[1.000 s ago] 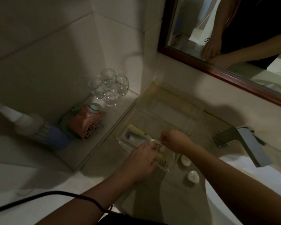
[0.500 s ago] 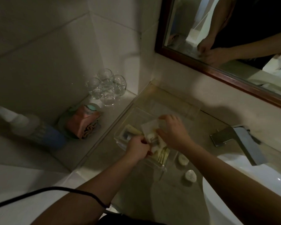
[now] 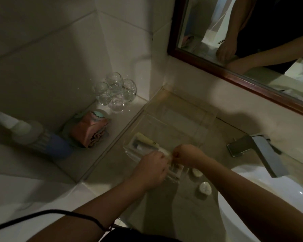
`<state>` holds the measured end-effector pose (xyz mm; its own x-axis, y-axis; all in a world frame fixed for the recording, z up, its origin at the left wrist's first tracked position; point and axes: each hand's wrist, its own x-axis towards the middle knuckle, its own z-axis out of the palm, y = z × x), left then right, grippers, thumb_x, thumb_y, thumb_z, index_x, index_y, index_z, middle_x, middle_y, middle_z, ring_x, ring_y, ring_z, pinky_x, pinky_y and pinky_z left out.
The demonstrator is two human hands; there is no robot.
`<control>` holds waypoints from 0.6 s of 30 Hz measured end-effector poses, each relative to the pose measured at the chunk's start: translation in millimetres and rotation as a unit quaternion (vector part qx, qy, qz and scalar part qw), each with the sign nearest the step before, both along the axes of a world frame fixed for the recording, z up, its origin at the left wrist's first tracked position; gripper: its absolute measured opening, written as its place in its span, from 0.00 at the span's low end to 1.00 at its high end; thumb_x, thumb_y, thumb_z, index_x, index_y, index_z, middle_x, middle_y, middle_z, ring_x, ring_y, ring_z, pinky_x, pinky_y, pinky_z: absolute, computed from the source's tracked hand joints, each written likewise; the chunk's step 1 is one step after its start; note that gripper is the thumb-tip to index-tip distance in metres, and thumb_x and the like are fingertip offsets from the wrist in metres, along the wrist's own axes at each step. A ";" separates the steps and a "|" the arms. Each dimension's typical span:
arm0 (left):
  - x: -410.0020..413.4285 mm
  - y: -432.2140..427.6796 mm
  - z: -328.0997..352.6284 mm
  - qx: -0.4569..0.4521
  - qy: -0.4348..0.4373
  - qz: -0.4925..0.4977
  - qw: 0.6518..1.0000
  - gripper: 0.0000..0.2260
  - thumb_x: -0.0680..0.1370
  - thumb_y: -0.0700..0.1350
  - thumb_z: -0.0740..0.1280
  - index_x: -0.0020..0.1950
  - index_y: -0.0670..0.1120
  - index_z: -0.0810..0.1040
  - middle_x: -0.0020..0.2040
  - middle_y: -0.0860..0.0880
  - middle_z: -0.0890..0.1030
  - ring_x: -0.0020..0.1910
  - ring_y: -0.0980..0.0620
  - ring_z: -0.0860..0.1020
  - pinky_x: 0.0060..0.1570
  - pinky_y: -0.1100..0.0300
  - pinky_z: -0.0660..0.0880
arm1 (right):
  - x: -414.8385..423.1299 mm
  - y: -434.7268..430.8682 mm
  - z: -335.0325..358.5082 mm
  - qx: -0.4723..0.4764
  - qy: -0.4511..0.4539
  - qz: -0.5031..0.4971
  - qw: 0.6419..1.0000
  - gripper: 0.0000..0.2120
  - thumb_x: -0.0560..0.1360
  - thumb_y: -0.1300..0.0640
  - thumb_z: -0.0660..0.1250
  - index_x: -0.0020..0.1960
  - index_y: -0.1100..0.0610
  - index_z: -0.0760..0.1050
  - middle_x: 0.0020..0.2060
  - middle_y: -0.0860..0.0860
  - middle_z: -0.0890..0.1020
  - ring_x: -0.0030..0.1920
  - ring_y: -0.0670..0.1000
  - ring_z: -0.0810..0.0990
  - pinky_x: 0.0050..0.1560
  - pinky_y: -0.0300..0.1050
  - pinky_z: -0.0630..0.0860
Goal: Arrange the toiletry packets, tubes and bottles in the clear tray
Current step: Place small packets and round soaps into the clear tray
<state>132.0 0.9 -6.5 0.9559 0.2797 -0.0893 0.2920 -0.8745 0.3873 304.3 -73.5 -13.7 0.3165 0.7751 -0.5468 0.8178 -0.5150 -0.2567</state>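
A clear tray (image 3: pixel 206 117) sits on the counter by the wall corner, under the mirror. Several pale packets and a tube (image 3: pixel 143 141) lie in its near left compartment. My left hand (image 3: pixel 151 169) and my right hand (image 3: pixel 187 154) meet over the tray's near edge, fingers pinched together on a small pale packet (image 3: pixel 166 151) between them. More packets (image 3: pixel 177 170) show under the hands. Two small white round soaps (image 3: pixel 205 187) lie on the counter just right of the tray.
Several upturned glasses (image 3: pixel 115 91) stand in the wall corner. A folded pink cloth on a green dish (image 3: pixel 89 130) and a blue-and-white bottle (image 3: pixel 47 144) lie on the left ledge. A metal tap (image 3: pixel 257 151) overhangs the white basin (image 3: pixel 262 206). A black cable (image 3: pixel 42 215) crosses my left arm.
Both hands drew back from the tray's middle to its near edge. The pale packet that the right hand covered is now pinched between both hands.
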 end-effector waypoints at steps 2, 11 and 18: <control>-2.0 -7.2 -3.4 0.019 0.046 -0.060 0.997 0.15 0.78 0.50 0.57 0.58 0.44 0.76 0.58 0.45 0.75 0.59 0.46 0.72 0.57 0.51 0.70 | -2.1 -0.8 -1.4 -0.011 -0.011 -0.004 1.000 0.07 0.73 0.50 0.66 0.45 0.53 0.78 0.44 0.52 0.82 0.45 0.54 0.80 0.42 0.46 0.76; -9.6 -15.7 -21.6 0.060 0.090 -0.120 0.987 0.20 0.75 0.49 0.60 0.63 0.40 0.73 0.67 0.39 0.71 0.71 0.40 0.64 0.70 0.49 0.61 | -8.1 -10.8 1.5 0.026 -0.114 0.012 0.993 0.12 0.73 0.45 0.64 0.49 0.52 0.76 0.48 0.53 0.82 0.50 0.57 0.81 0.44 0.46 0.71; -0.6 -14.7 -15.7 0.060 -0.005 -0.115 0.992 0.20 0.71 0.52 0.55 0.55 0.43 0.76 0.55 0.43 0.77 0.56 0.43 0.75 0.57 0.52 0.73 | -1.8 -33.6 25.1 0.114 -0.037 -0.100 0.988 0.09 0.74 0.47 0.66 0.52 0.50 0.77 0.48 0.50 0.82 0.48 0.54 0.80 0.44 0.45 0.74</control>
